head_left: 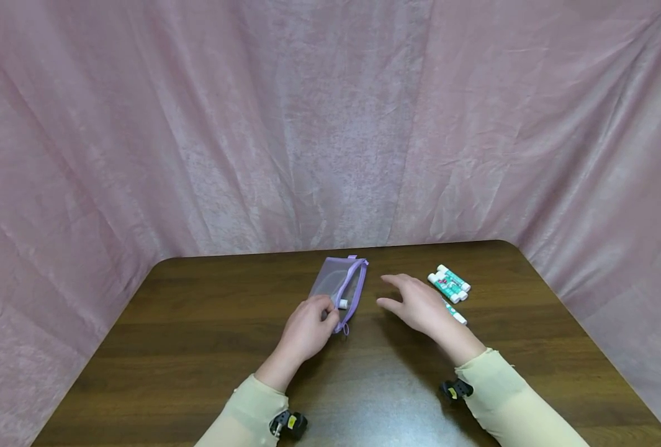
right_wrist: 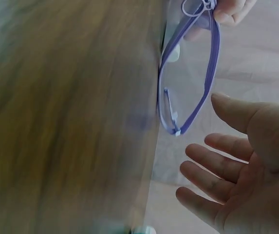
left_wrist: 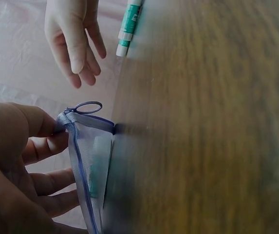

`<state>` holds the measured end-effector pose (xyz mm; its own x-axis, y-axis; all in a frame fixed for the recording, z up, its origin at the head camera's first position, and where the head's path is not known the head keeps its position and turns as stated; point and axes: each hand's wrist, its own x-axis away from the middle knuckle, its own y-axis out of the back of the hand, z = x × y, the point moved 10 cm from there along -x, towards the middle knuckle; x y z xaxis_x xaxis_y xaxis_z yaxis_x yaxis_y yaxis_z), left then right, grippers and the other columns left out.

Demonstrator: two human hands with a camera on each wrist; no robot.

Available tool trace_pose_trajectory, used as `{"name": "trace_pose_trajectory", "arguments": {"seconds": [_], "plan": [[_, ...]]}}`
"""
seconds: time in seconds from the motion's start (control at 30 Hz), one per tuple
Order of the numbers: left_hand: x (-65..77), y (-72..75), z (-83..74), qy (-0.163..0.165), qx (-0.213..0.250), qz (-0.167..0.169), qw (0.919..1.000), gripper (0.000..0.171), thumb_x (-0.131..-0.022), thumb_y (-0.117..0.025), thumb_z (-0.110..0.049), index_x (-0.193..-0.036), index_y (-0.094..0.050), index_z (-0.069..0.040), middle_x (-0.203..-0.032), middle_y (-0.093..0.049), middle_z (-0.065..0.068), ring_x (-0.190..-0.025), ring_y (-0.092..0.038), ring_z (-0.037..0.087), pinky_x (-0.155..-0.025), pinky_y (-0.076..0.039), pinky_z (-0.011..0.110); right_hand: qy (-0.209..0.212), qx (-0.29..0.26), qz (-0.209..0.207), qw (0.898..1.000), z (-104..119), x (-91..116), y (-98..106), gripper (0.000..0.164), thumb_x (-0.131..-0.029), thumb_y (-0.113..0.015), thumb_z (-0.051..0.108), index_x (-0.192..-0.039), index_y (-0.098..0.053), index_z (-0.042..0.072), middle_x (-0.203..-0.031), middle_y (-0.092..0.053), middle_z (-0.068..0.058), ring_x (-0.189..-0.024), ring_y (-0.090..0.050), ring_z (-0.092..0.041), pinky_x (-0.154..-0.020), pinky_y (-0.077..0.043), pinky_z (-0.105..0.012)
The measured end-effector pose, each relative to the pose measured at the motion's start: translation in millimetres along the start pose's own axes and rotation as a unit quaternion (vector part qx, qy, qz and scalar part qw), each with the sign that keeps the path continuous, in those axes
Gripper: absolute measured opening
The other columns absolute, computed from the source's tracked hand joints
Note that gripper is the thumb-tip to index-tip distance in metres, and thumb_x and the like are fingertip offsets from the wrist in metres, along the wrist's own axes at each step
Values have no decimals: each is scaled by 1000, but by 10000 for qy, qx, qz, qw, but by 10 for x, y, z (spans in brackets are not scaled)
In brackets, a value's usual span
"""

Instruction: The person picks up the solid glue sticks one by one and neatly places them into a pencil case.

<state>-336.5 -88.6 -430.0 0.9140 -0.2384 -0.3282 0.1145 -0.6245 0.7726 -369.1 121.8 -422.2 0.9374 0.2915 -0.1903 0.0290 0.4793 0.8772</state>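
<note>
A purple mesh zipper pouch (head_left: 328, 278) lies on the table with its zipped side parted. My left hand (head_left: 308, 326) pinches its near corner beside the zipper pull (left_wrist: 89, 105). Inside the pouch rests a green-and-white tube (left_wrist: 98, 165), shaped like a glue stick, its white end (head_left: 344, 304) showing at the mouth. My right hand (head_left: 416, 304) hovers to the right of the pouch, fingers spread and holding nothing. In the right wrist view, its thumb is close to the pouch's opening edge (right_wrist: 212, 63).
Several similar green-and-white tubes (head_left: 447, 287) lie grouped at the right, beyond my right hand. Another tube (head_left: 456, 313) lies nearer, partly hidden by that hand. The brown wooden table (head_left: 196, 335) ends at a pink curtain (head_left: 319, 155).
</note>
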Motion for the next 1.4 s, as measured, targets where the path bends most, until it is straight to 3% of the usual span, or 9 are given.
{"name": "trace_pose_trajectory", "arguments": {"seconds": [0.47, 0.67, 1.17, 1.4], "plan": [[2, 3, 2, 60, 42, -27, 10000, 26, -97, -68, -11, -74, -58, -20, -97, -68, 0, -86, -60, 24, -79, -50, 41, 12, -9, -346, 9994, -213, 241, 247, 62, -105, -76, 34, -156, -59, 4, -154, -62, -20, -144, -55, -46, -111, -47, -65], [8, 8, -3, 68, 39, -28, 10000, 26, -97, -68, -11, -75, -58, -20, -95, -67, 0, -86, -60, 23, -78, -50, 41, -147, 140, -345, 9992, -353, 374, 322, 62, -105, -75, 37, -158, -58, 9, -156, -61, -19, -146, -54, -45, -103, -49, -70], [10, 2, -7, 72, 34, 27, 10000, 27, -98, -68, -10, -75, -56, -19, -92, -64, -1, -83, -57, 22, -75, -48, 39, -208, 249, -511, 9982, -583, 607, 503, 61, -102, -80, 37, -155, -63, 12, -156, -61, -18, -142, -57, -47, -94, -53, -70], [-1, 0, -2, 79, 38, 1, 10000, 27, -97, -67, -10, -74, -57, -19, -92, -64, -2, -84, -58, 23, -76, -48, 39, -271, 368, -446, 9980, -660, 645, 538, 62, -100, -82, 37, -153, -63, 9, -149, -64, -25, -135, -62, -49, -87, -55, -71]]}}
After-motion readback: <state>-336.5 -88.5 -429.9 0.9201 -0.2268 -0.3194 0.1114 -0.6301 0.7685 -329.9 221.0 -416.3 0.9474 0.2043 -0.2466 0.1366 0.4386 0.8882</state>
